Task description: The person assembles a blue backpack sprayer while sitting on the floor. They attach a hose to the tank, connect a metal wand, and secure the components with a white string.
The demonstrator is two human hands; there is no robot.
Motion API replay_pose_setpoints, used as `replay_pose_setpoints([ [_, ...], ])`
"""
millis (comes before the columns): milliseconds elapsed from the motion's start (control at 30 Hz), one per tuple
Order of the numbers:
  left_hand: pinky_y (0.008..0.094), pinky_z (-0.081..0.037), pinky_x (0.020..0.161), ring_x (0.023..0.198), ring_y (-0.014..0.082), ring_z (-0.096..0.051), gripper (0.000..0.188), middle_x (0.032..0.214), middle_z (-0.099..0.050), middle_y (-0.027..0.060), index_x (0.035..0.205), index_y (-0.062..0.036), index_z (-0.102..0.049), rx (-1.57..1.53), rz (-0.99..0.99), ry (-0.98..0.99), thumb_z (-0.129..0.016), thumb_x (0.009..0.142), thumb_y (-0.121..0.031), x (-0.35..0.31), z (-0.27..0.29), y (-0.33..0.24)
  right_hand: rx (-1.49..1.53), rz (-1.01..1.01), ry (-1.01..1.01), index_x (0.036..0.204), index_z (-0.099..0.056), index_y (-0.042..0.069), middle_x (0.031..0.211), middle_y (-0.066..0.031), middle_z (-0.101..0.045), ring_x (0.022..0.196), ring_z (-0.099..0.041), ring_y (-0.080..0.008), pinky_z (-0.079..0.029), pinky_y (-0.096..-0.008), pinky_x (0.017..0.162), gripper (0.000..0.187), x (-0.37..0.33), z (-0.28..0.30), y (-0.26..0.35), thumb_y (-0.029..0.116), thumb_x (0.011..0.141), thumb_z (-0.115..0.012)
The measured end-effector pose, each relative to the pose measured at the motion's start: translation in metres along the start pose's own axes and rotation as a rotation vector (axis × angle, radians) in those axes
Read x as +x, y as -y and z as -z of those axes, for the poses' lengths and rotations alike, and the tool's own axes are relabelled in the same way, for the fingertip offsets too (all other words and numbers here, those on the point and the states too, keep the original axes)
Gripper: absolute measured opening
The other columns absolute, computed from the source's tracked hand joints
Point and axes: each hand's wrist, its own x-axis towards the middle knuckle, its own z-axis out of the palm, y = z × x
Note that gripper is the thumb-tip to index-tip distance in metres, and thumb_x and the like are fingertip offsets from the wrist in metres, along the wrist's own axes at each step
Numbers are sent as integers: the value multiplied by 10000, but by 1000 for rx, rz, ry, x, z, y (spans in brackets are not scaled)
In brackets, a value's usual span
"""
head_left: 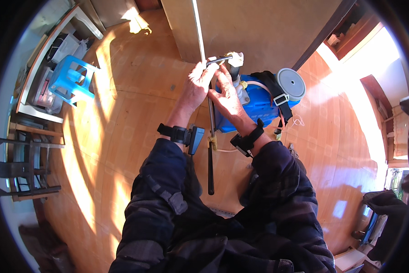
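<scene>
both hands meet at upper centre: left hand (pixel 199 83) clenched on a metal rod (pixel 219 59), right hand (pixel 227 98) grasping the sprayer (pixel 254 102) top.

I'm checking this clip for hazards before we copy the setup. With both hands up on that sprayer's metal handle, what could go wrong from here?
1. The left hand and right hand crowd the thin metal handle; fingers could get pinched.
2. The blue sprayer tank stands on smooth wooden floor; a hard pull might tip or slide it.
3. The black strap and the long black wand hang loose near the legs and could snag.
</scene>
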Motion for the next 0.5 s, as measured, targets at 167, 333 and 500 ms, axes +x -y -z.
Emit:
replay_pose_setpoints([
  [167, 425, -581, 952, 1143, 376, -695, 272, 1285, -685, 221, 1272, 21, -679, 454, -337, -42, -601, 1014, -9, 0, 0, 9, 136, 6, -26, 1550, -486, 47, 1737, -160, -197, 1583, -288, -281, -471, -356, 1136, 644, 5, -2, -6, 13, 936, -679],
  [333, 433, -578, 965, 1154, 389, -690, 253, 1309, -674, 231, 1251, 30, -674, 428, -342, 13, -594, 1012, 6, 2, 4, 6, 360, 61, 8, 1494, -538, 29, 1567, -110, -484, 1473, -440, -218, -411, -347, 1186, 548, 7, 1, -8, -36, 956, -621],
  [500, 442, -589, 968, 1141, 383, -697, 243, 1286, -678, 226, 1241, 10, -669, 380, -258, 71, -598, 1016, -50, 2, 10, 0, 714, 5, 150, 1382, -631, 29, 1323, -41, -676, 1233, -623, -148, -467, -335, 1123, 416, 9, 8, -2, -71, 978, -626],
])
